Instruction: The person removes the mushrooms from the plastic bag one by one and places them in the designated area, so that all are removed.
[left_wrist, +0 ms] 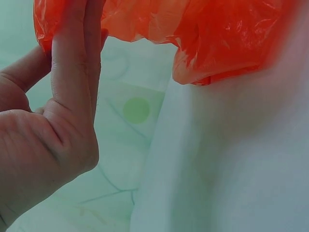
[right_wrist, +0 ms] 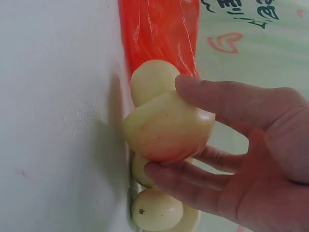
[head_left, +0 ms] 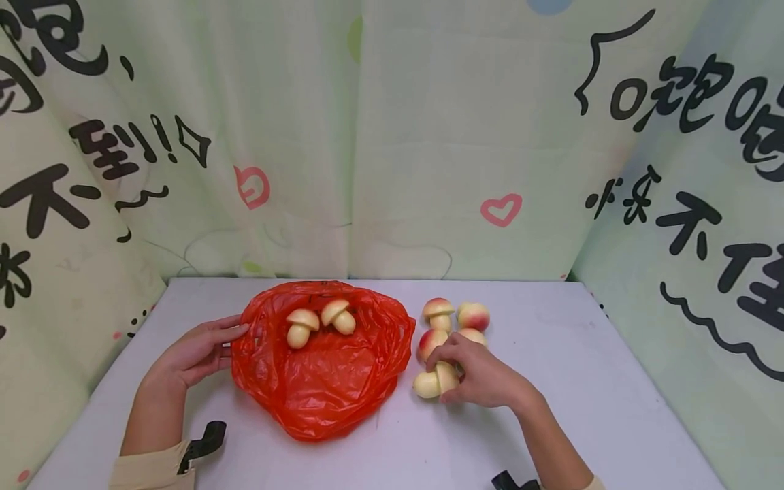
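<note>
A red plastic bag (head_left: 318, 401) lies with its mouth open on the table, two toy mushrooms, one on the left (head_left: 300, 328) and one on the right (head_left: 339, 317), inside it. My left hand (head_left: 205, 350) pinches the bag's left rim between thumb and fingers; the left wrist view shows the red film (left_wrist: 222, 43) by the fingers. To the right of the bag, my right hand (head_left: 480, 374) grips a mushroom (head_left: 436, 382) by its cap, its pale stem toward the bag. In the right wrist view the cap (right_wrist: 169, 128) shows yellow with a reddish blush.
Just beyond the right hand stand another mushroom (head_left: 437, 313) and round yellow-and-red pieces, one at the back (head_left: 474, 316) and one nearer the bag (head_left: 431, 341). Another pale piece (head_left: 474, 335) is partly hidden by the hand. A printed curtain (head_left: 429, 170) surrounds the white table (head_left: 551, 327).
</note>
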`<state>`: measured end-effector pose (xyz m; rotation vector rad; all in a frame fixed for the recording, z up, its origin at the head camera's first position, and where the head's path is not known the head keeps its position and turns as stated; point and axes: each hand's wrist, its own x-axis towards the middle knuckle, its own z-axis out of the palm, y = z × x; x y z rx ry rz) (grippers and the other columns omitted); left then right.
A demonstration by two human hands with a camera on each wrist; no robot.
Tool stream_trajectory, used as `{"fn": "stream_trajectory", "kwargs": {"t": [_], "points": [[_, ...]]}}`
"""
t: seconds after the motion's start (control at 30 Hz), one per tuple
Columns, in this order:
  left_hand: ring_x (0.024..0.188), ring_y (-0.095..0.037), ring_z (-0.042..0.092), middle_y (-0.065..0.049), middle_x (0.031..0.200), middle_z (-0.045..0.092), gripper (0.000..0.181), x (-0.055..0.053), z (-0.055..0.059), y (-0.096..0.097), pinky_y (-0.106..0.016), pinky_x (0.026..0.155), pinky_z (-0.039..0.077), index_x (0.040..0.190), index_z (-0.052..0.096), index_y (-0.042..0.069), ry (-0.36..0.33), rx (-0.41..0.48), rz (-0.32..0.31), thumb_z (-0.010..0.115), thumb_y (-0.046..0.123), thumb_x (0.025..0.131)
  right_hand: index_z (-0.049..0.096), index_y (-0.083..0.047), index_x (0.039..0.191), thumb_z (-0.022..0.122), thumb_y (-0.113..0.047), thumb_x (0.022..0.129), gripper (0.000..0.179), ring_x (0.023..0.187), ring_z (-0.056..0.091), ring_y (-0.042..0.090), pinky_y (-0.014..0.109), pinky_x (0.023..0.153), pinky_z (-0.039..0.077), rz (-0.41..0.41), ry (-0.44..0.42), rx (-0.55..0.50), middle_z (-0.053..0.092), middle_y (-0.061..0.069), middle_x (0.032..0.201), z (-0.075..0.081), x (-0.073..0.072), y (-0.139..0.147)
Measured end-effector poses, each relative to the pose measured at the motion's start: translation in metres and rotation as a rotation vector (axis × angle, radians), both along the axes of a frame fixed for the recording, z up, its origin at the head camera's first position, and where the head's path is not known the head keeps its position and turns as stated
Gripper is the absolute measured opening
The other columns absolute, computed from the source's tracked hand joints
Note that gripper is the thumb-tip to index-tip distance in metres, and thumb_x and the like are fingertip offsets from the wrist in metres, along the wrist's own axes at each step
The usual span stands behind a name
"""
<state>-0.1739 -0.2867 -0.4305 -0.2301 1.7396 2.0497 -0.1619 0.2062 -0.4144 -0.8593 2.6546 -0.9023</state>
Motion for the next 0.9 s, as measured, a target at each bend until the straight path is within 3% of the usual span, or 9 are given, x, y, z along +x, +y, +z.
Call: {"fn": "stream_trajectory", "kwargs": {"t": [0.43, 0.9], "points": [[0.096, -0.018, 0.078, 0.006, 0.109, 0.077, 0.074, 0.001, 0.0009, -0.0015, -0.034, 0.089, 0.063, 0.166, 0.02, 0.004, 0.005, -0.002, -0.006, 0.06, 0.026, 0.107, 0.074, -0.024, 0.101, 0.092, -0.009, 0.072, 0.037, 0.095, 0.051, 0.016, 0.024, 0.073, 0.046, -0.036, 0.046, 0.04, 0.058, -0.002, 0.102, 0.0, 0.0034, -0.0031], [0.095, -0.017, 0.078, 0.007, 0.109, 0.077, 0.075, 0.001, 0.0019, -0.0003, -0.034, 0.088, 0.064, 0.166, 0.02, 0.004, -0.003, -0.018, 0.006, 0.06, 0.027, 0.107, 0.076, -0.021, 0.108, 0.092, -0.011, 0.074, 0.039, 0.097, 0.052, 0.017, 0.025, 0.075, 0.049, -0.068, 0.075, 0.081, 0.059, 0.001, 0.105, 0.0, 0.006, -0.0073]]}}
